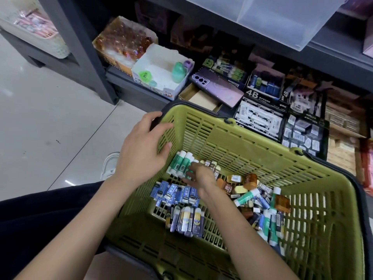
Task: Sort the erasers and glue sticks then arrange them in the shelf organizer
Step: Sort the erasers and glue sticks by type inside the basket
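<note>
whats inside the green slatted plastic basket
In the green basket: rows of green-white glue sticks, blue wrapped erasers, purple-white sticks, plus a mixed pile. The right hand covers some items.

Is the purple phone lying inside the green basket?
No, the purple phone rests on the open boxes beyond the green basket, outside its far rim.

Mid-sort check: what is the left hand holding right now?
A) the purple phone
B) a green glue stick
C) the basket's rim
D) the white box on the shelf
C: the left hand grips the green basket at its left corner, thumb over the rim, while the purple phone lies untouched on the shelf.
</note>
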Available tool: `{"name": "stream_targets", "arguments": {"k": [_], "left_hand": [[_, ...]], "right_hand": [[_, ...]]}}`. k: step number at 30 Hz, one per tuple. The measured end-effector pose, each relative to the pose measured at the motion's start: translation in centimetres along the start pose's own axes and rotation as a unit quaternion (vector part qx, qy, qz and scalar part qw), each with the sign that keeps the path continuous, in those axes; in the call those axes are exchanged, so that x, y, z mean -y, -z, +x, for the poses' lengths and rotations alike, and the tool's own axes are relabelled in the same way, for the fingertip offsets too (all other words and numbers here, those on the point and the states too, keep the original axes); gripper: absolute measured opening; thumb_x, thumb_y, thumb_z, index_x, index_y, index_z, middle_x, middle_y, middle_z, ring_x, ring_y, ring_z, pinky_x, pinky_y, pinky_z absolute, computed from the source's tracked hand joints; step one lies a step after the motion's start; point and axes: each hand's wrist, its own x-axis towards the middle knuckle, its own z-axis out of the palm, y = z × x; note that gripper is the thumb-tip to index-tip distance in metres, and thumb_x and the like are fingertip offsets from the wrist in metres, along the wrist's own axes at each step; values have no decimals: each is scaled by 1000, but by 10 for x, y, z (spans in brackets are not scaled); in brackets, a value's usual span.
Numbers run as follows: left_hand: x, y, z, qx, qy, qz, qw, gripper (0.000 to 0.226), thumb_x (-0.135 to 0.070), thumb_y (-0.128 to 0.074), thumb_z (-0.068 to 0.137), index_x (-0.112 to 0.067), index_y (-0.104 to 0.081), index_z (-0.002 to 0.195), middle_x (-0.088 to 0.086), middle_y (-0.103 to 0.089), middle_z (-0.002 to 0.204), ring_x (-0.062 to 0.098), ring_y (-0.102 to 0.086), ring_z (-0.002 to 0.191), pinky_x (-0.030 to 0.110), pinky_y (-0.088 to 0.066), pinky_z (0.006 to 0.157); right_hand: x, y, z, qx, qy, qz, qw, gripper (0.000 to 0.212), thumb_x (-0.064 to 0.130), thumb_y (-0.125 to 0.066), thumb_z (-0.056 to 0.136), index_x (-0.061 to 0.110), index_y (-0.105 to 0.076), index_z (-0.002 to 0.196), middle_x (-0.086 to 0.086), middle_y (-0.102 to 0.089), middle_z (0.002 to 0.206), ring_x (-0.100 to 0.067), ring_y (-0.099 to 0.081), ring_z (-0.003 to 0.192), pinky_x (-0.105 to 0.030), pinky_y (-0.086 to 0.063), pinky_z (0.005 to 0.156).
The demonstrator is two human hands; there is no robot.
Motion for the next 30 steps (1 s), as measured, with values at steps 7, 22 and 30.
{"name": "stream_targets", "arguments": {"k": [7,22,30], "left_hand": [[-7,-1,-1,-45,5,18,999,34,-12,-70,79,-13,-67,113,15,-54,128,37,-50,117,44,-39,95],[-106,-161,-39,336,-13,-153,929,26,-17,-59,92,-11,-63,117,7,-66,110,19,-61,97,28,-48,84],[-116,-225,-54,335,71,-119,932,35,-22,-70,85,-17,-59,118,5,-66,117,23,-63,104,27,-46,81]], "right_hand": [[7,79,-35,-13,78,-134,988,25,-1,-41,96,12,-62,100,-12,-64,111,-21,-63,93,-22,-54,57],[-29,211,-63,-141,61,-523,838,23,23,-68,86,9,-71,105,-9,-70,98,-21,-65,83,-31,-52,73],[-42,209,-63,-87,86,-760,638,39,43,-67,83,32,-63,120,1,-61,119,-19,-61,103,-29,-51,82]]}}
